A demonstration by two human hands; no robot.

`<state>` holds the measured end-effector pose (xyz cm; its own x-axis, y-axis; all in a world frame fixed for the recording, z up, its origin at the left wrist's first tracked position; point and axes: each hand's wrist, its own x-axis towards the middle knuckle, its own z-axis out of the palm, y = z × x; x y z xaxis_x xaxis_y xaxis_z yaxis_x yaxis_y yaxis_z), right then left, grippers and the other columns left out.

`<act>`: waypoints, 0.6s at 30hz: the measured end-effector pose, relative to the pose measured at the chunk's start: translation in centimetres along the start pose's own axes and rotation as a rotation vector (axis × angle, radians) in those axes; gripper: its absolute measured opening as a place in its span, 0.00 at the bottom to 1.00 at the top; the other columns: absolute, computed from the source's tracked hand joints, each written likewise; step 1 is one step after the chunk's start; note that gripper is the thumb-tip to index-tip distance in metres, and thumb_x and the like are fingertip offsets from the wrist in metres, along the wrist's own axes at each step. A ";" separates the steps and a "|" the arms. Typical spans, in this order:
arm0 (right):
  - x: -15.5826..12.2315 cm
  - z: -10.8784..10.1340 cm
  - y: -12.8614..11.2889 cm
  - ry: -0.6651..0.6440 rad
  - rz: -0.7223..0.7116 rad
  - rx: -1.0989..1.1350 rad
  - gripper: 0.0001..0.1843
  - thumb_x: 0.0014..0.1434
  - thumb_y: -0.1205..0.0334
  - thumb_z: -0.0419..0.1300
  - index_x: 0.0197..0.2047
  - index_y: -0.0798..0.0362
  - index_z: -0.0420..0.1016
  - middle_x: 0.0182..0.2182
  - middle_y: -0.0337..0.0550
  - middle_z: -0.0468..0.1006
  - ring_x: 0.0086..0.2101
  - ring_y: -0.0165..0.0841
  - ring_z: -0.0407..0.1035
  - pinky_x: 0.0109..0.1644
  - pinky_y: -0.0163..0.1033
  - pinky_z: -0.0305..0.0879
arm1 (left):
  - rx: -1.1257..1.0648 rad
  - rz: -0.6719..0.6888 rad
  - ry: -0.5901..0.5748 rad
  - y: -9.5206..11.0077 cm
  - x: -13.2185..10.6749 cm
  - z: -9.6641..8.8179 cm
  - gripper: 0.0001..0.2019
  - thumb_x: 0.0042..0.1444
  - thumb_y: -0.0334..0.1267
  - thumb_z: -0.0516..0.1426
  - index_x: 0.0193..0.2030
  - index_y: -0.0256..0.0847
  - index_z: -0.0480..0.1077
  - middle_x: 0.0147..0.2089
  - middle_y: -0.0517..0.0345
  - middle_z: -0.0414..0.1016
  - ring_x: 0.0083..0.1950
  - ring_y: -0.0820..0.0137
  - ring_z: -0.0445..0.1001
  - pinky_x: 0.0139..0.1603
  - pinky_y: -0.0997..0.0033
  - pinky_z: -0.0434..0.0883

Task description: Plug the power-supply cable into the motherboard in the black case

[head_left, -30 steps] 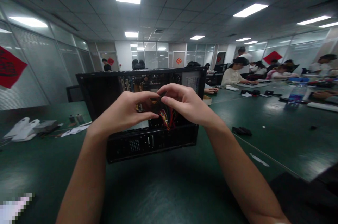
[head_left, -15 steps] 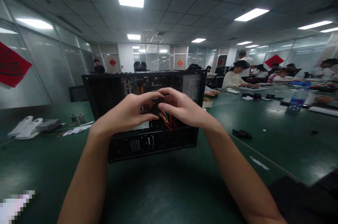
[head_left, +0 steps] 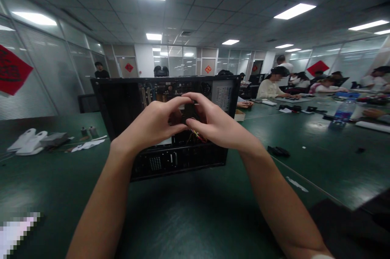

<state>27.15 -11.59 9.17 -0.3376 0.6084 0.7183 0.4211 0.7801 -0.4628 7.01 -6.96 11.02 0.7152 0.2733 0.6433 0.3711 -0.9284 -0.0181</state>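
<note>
An open black computer case [head_left: 122,104] lies on its side on the dark green table [head_left: 189,218], its inside facing me. My left hand [head_left: 152,127] and my right hand [head_left: 215,125] meet in front of the case's middle, fingertips pinched together on a small dark part I cannot make out. A bundle of red and yellow wires [head_left: 198,135] shows just below my right fingers. The motherboard with its slots [head_left: 155,92] sits at the top of the case behind my hands.
White objects and loose paper [head_left: 30,143] lie at the left of the table. A small black item [head_left: 278,151] rests to the right of the case. Other people sit working at the far right, near a water bottle [head_left: 343,110].
Both hands have shifted slightly right and up and pressed closer together, covering more of the wire bundle. The view has drifted a little.
</note>
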 end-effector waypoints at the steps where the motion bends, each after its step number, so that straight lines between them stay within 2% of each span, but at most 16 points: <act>1: -0.1 -0.2 -0.1 0.009 -0.015 -0.004 0.29 0.60 0.67 0.60 0.64 0.52 0.64 0.54 0.48 0.74 0.55 0.43 0.70 0.60 0.50 0.68 | 0.034 0.018 0.027 0.1 0.0 0.1 0.26 0.61 0.39 0.61 0.65 0.41 0.65 0.35 0.60 0.78 0.33 0.72 0.77 0.37 0.76 0.71; 3: -0.1 -0.4 -0.1 0.037 -0.032 0.002 0.29 0.61 0.65 0.60 0.65 0.52 0.63 0.55 0.49 0.73 0.54 0.42 0.70 0.61 0.51 0.69 | 0.110 0.060 0.122 0.3 0.1 0.3 0.26 0.61 0.38 0.61 0.65 0.42 0.64 0.39 0.60 0.78 0.36 0.72 0.77 0.39 0.74 0.72; 5: 0.0 -0.5 0.3 0.090 -0.036 0.037 0.29 0.62 0.64 0.60 0.65 0.52 0.62 0.54 0.48 0.74 0.51 0.40 0.72 0.58 0.49 0.71 | 0.194 0.104 0.264 0.5 0.3 0.6 0.25 0.60 0.38 0.62 0.63 0.43 0.63 0.44 0.58 0.77 0.40 0.71 0.77 0.42 0.72 0.74; 8: 0.5 -0.3 1.1 0.194 -0.048 0.091 0.26 0.63 0.60 0.60 0.63 0.52 0.64 0.49 0.45 0.77 0.44 0.36 0.75 0.51 0.45 0.75 | 0.341 0.168 0.434 0.6 0.7 1.1 0.17 0.61 0.38 0.62 0.55 0.42 0.67 0.49 0.54 0.75 0.47 0.67 0.76 0.47 0.68 0.75; 10: 0.7 -0.1 1.6 0.260 -0.071 0.096 0.24 0.64 0.58 0.61 0.61 0.51 0.65 0.45 0.43 0.78 0.42 0.35 0.75 0.48 0.43 0.77 | 0.416 0.205 0.472 0.6 1.0 1.4 0.11 0.63 0.37 0.60 0.51 0.43 0.68 0.50 0.53 0.75 0.50 0.66 0.76 0.49 0.66 0.75; 13: 0.8 0.2 1.7 0.332 -0.123 0.066 0.23 0.66 0.55 0.60 0.61 0.51 0.67 0.44 0.41 0.79 0.42 0.34 0.75 0.48 0.42 0.77 | 0.432 0.235 0.526 0.3 1.2 2.1 0.06 0.66 0.36 0.57 0.49 0.44 0.69 0.50 0.54 0.76 0.50 0.66 0.76 0.50 0.65 0.74; 18: 0.5 -0.3 1.3 0.335 -0.202 -0.052 0.20 0.71 0.54 0.53 0.62 0.51 0.69 0.51 0.43 0.78 0.50 0.37 0.74 0.55 0.47 0.74 | 0.447 0.258 0.641 -1.0 0.9 2.9 0.06 0.67 0.37 0.56 0.48 0.45 0.72 0.48 0.55 0.79 0.47 0.67 0.77 0.47 0.64 0.72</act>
<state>27.83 -10.30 9.05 -0.1277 0.3551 0.9261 0.4191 0.8656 -0.2741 8.96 -5.02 9.35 0.3834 -0.2570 0.8871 0.5394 -0.7174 -0.4410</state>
